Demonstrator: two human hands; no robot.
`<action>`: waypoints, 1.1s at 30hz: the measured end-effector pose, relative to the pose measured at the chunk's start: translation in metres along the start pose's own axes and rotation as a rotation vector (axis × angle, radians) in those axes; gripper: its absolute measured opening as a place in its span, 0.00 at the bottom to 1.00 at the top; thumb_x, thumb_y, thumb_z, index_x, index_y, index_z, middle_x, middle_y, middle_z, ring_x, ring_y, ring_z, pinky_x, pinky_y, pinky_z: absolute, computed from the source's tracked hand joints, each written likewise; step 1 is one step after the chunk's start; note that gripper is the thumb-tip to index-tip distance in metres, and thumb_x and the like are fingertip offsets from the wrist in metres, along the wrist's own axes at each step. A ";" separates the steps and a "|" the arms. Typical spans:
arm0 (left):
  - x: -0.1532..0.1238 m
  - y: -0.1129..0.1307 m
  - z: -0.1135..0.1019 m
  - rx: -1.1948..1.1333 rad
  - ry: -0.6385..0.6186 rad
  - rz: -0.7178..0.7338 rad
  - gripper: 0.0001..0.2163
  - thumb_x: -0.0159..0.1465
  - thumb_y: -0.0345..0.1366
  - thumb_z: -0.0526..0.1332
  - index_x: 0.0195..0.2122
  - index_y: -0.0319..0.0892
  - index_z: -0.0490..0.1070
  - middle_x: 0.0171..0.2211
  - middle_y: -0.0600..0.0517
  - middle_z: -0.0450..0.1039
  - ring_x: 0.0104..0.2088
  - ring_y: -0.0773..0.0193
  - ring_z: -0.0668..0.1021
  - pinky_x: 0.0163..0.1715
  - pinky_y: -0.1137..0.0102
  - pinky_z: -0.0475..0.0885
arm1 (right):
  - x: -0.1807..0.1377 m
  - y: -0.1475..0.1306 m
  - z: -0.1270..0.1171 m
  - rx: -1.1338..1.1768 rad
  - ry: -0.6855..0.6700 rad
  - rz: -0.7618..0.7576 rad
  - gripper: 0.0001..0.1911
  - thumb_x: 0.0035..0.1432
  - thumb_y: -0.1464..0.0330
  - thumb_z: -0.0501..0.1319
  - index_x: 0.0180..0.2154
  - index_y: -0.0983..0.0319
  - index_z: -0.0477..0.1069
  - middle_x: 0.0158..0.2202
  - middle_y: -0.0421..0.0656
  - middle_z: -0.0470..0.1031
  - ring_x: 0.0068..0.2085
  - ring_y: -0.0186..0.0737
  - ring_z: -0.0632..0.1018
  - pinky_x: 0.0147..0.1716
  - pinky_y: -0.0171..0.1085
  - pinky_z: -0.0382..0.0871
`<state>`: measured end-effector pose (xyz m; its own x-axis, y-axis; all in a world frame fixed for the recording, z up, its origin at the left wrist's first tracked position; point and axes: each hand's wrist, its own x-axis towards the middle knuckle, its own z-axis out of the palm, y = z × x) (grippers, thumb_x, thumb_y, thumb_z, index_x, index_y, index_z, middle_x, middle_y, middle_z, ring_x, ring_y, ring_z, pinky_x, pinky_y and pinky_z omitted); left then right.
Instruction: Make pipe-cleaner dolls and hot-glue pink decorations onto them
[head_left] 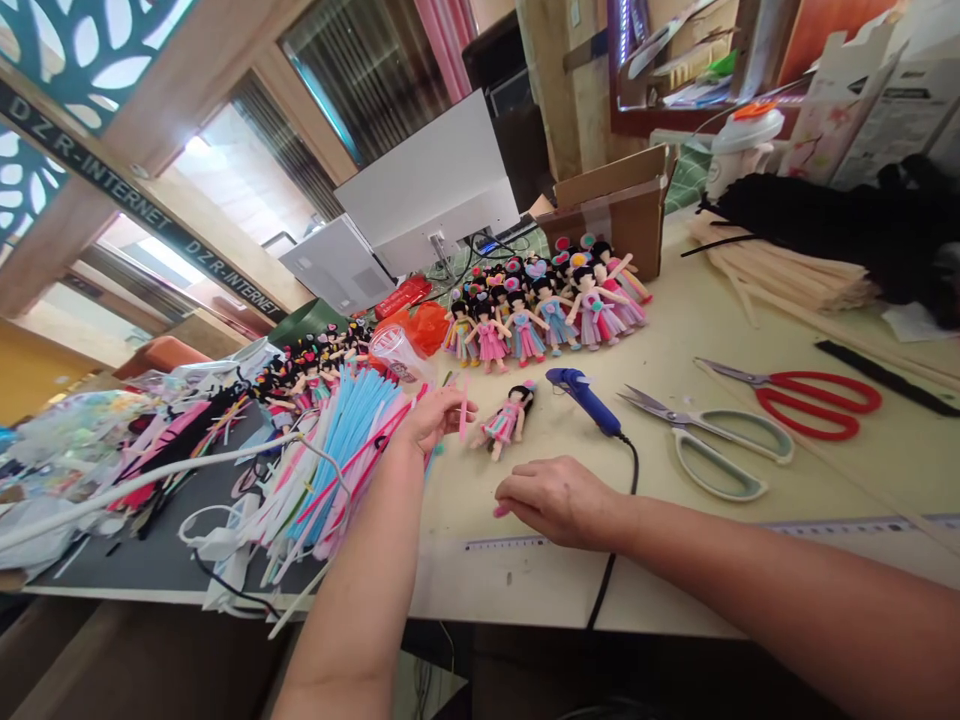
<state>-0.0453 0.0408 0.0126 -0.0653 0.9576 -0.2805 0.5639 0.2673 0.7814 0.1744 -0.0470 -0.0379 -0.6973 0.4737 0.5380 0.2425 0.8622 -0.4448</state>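
Note:
My left hand (439, 415) is closed in a pinch on a short pink pipe cleaner piece (463, 405), which stands roughly upright at the fingertips. My right hand (559, 500) rests low over the table with its fingers curled together. A small pink bit (501, 511) shows at its fingertips, too small to name. Between and just beyond both hands lies a doll (507, 418) with black hair and a pink striped dress. Behind my right hand, a blue glue gun (589, 398) lies on its side, its cord running down past the wrist.
White-handled scissors (705, 430) and red-handled scissors (806, 395) lie to the right. A ruler (502, 544) lies near the front edge. Several finished dolls (544, 310) stand before a cardboard box (619, 220). Bundles of coloured pipe cleaners (337, 445) spread on the left.

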 end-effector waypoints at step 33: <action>-0.053 0.005 0.090 -0.651 -0.096 0.182 0.26 0.49 0.40 0.71 0.48 0.40 0.67 0.42 0.47 0.73 0.39 0.62 0.76 0.35 0.71 0.70 | 0.020 0.035 -0.019 1.034 0.459 0.888 0.16 0.49 0.58 0.66 0.29 0.61 0.66 0.20 0.34 0.70 0.21 0.30 0.72 0.21 0.31 0.69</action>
<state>0.0353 -0.0180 -0.0188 0.0744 0.9877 -0.1374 -0.0529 0.1415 0.9885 0.1816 -0.0040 -0.0287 -0.2545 0.9621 -0.0981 -0.2550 -0.1646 -0.9528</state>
